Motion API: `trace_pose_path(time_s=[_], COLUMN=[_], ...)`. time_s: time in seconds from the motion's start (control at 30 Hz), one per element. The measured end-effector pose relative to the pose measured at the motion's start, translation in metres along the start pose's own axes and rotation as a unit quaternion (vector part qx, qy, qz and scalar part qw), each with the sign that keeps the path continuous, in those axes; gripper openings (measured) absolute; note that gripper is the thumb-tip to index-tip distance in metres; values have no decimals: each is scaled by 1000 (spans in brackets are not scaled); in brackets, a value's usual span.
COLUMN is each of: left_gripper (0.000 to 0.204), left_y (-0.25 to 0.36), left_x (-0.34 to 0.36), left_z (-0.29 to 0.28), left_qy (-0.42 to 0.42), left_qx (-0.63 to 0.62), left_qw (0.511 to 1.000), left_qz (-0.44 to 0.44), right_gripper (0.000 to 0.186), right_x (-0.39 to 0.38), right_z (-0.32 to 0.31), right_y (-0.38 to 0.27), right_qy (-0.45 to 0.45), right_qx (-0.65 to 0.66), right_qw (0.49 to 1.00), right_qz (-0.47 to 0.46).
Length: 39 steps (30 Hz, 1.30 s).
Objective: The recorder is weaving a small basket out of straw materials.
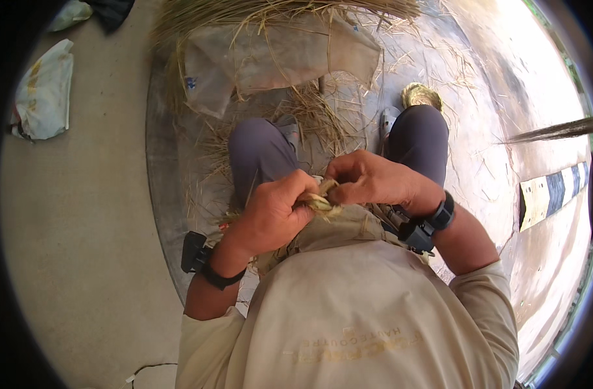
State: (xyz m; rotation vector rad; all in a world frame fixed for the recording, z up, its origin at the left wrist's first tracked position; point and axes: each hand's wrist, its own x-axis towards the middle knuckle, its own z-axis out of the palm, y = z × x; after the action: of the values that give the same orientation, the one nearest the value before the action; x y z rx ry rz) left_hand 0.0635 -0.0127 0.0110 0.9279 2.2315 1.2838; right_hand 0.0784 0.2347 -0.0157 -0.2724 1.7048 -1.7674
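Note:
Between my hands, close in front of my body, is a small twisted coil of yellow-green straw (319, 203). My left hand (274, 204) is closed around its left side, the thumb and bent fingers pressing on it. On the other side my right hand (368, 180) pinches the straw's upper right part with thumb and curled fingers. The fingertips cover much of the coil, so its full shape is hidden. A round bundle of coiled straw (420, 95) lies on the ground beyond my right knee.
Ahead lies a big heap of long dry straw (270, 14) over a clear plastic sheet (270, 55). Loose stalks litter the grey mat (167, 149). A white plastic bag (47, 91) is at far left, a broom-like bristle bundle (549, 131) and a striped bar (553, 192) at right.

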Motion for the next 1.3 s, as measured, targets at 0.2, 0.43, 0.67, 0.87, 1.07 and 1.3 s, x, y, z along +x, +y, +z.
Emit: trace_pose_path(time_s=[0.2, 0.43, 0.67, 0.87, 1.07, 1.3], left_gripper=[26, 27, 32, 30, 23, 23], left_y=[2, -10, -8, -12, -6, 4], left_x=[10, 8, 9, 3, 0, 3], left_z=[-9, 7, 27, 25, 24, 24], left_qy=[-107, 3, 90, 70, 61, 36], left_qx=[16, -48, -85, -51, -47, 12], left_qw=[994, 997, 990, 994, 994, 998], left_qz=[-4, -57, -61, -64, -78, -42], right_gripper=[37, 28, 24, 20, 16, 28], right_x=[11, 3, 4, -5, -12, -7], right_z=[3, 16, 24, 22, 22, 10], right_y=[0, 15, 22, 17, 15, 17], right_qy=[-69, 161, 250, 159, 161, 90], right_qx=[-118, -115, 277, 471, 399, 157], right_qw=[990, 979, 927, 863, 900, 983], right_qz=[35, -41, -46, -84, -62, -6])
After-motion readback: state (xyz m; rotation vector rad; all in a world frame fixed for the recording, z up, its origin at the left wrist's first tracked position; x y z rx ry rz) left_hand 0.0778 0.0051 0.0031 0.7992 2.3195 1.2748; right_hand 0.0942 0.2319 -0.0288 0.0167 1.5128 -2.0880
